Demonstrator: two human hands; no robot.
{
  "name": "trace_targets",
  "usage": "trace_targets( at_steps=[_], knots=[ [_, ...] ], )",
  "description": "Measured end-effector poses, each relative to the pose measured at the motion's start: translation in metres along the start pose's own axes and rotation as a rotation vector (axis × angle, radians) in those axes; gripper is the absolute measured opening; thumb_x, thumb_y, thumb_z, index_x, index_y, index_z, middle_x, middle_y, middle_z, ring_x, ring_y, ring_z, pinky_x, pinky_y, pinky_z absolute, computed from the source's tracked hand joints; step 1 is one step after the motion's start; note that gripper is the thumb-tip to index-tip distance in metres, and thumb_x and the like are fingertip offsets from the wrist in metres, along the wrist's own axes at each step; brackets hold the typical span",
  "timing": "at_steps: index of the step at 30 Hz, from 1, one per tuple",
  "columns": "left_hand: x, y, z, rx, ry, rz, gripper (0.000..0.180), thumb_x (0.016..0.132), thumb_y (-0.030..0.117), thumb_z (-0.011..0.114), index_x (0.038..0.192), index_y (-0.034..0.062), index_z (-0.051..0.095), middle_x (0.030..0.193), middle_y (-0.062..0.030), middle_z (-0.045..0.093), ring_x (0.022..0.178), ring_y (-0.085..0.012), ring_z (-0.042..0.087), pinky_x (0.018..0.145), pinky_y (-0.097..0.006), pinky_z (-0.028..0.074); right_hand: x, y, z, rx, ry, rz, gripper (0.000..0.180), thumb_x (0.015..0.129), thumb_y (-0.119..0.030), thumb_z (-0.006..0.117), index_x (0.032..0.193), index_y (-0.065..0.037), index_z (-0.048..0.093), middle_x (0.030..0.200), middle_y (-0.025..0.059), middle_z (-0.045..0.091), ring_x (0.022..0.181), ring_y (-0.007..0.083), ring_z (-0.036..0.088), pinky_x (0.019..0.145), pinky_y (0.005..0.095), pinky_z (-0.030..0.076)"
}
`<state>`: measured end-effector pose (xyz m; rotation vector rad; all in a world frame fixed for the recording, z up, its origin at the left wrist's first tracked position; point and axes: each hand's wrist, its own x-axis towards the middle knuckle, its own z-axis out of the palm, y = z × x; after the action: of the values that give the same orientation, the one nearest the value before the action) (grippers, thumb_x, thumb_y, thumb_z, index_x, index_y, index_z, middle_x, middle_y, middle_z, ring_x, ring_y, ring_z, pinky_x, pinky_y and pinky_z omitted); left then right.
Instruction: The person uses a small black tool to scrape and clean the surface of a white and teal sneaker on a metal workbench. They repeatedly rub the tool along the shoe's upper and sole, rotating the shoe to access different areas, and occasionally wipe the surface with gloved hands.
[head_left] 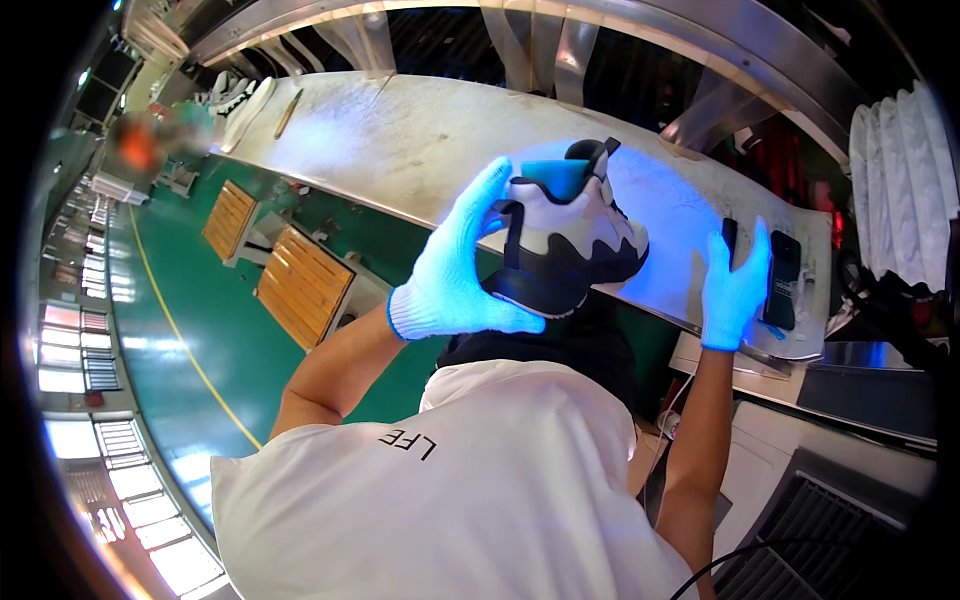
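My left hand (462, 262), in a white knitted glove, grips a black, white and grey sneaker (573, 240) with a teal tongue and lifts it above the near edge of a long pale workbench (400, 140). Its toe points right and its dark sole faces down toward me. My right hand (733, 288), also gloved, rests on the bench's right end with its fingers around a small black stick-shaped tool (729, 236). A black phone-like slab (782, 278) lies just right of that hand. Blue-violet light washes over the bench and both gloves.
More shoes (232, 95) and a thin stick (288, 112) lie at the bench's far left end. Two wooden slatted pallets (300, 285) stand on the green floor below. A metal conveyor frame (620, 40) arches behind the bench. A vented grey machine housing (820, 520) sits at lower right.
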<state>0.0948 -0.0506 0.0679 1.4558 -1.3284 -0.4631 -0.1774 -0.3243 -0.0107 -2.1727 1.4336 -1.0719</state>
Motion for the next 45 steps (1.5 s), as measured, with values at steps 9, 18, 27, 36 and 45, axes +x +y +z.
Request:
trace_targets(
  at_steps=[9, 18, 27, 36, 45],
  knots=[
    [0.018, 0.033, -0.017, 0.372, -0.202, -0.055, 0.126, 0.07, 0.008, 0.096, 0.176, 0.0118, 0.029, 0.173, -0.0263, 0.04, 0.156, -0.048, 0.047, 0.126, -0.051, 0.048, 0.005, 0.033, 0.036, -0.144, -0.22, -0.079, 0.062, 0.102, -0.024, 0.077, 0.157, -0.003, 0.057, 0.128, 0.0239, 0.073, 0.109, 0.0382, 0.074, 0.097, 0.0492, 0.059],
    [0.041, 0.038, 0.003, 0.666, -0.147, -0.234, 0.128, 0.069, 0.029, 0.1, 0.175, 0.0158, 0.03, 0.169, -0.0352, 0.037, 0.148, -0.0546, 0.053, 0.123, -0.054, 0.05, 0.008, -0.147, 0.035, 1.657, -0.329, 0.481, 0.026, 0.113, -0.026, 0.065, 0.094, -0.008, 0.064, 0.075, 0.0077, 0.067, 0.072, 0.0203, 0.068, 0.075, 0.0388, 0.056],
    [0.043, 0.038, 0.009, 0.668, -0.1, -0.25, 0.124, 0.064, 0.026, 0.104, 0.169, 0.0118, 0.04, 0.159, -0.0273, 0.05, 0.145, -0.0463, 0.056, 0.123, -0.052, 0.049, 0.019, -0.153, 0.066, 1.768, -0.459, 0.304, 0.048, 0.118, -0.038, 0.056, 0.076, -0.014, 0.057, 0.062, 0.0041, 0.055, 0.052, 0.0164, 0.054, 0.051, 0.0339, 0.045],
    [0.038, 0.039, 0.019, 0.705, -0.015, -0.157, 0.117, 0.063, 0.029, 0.106, 0.164, 0.0144, 0.049, 0.144, -0.0271, 0.06, 0.128, -0.048, 0.068, 0.107, -0.051, 0.059, 0.002, -0.166, 0.089, 2.356, -0.64, 0.31, 0.05, 0.119, -0.057, 0.047, 0.095, -0.019, 0.068, 0.073, -0.0006, 0.056, 0.057, 0.0169, 0.055, 0.051, 0.0351, 0.048],
    [0.021, 0.031, 0.022, 0.663, 0.056, -0.115, 0.105, 0.065, 0.035, 0.1, 0.16, 0.0247, 0.056, 0.141, -0.0284, 0.059, 0.113, -0.0492, 0.073, 0.094, -0.053, 0.064, -0.004, -0.168, 0.072, 2.402, -0.586, 0.502, 0.05, 0.12, -0.054, 0.05, 0.086, -0.018, 0.055, 0.069, -0.0017, 0.048, 0.055, 0.0127, 0.045, 0.051, 0.0303, 0.042]
  ],
)
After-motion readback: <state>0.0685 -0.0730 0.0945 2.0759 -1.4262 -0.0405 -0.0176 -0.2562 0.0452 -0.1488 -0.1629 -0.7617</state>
